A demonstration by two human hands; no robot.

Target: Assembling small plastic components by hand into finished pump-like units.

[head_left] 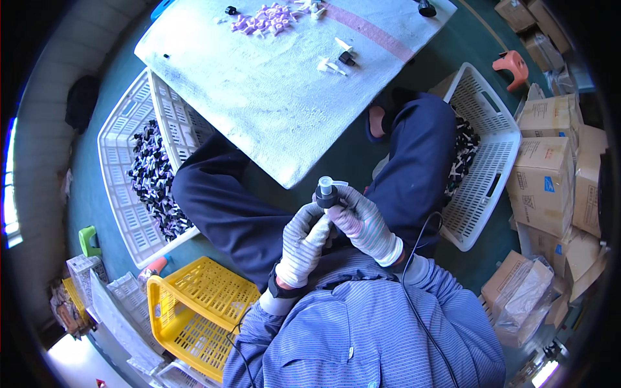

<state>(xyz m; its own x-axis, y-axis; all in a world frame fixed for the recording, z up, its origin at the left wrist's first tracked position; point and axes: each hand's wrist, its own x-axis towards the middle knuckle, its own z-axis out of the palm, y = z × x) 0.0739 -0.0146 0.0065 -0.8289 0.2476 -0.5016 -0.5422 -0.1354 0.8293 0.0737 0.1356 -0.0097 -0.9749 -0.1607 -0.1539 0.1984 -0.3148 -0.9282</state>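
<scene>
My two gloved hands meet over my lap. My right hand (365, 223) grips a small black pump part with a clear cap (325, 191), held upright. My left hand (305, 244) closes on the lower end of the same part from below. A white padded board (272, 97) lies across my knees in front; on it are a heap of small purple pieces (264, 19) and a few loose white and black parts (336, 61).
A white basket (119, 161) at my left holds many black and purple parts. A second white basket (491, 155) at my right holds black and white parts. An empty yellow crate (194, 310) stands at lower left. Cardboard boxes (543, 174) are stacked on the right, an orange stool (511, 64) beyond.
</scene>
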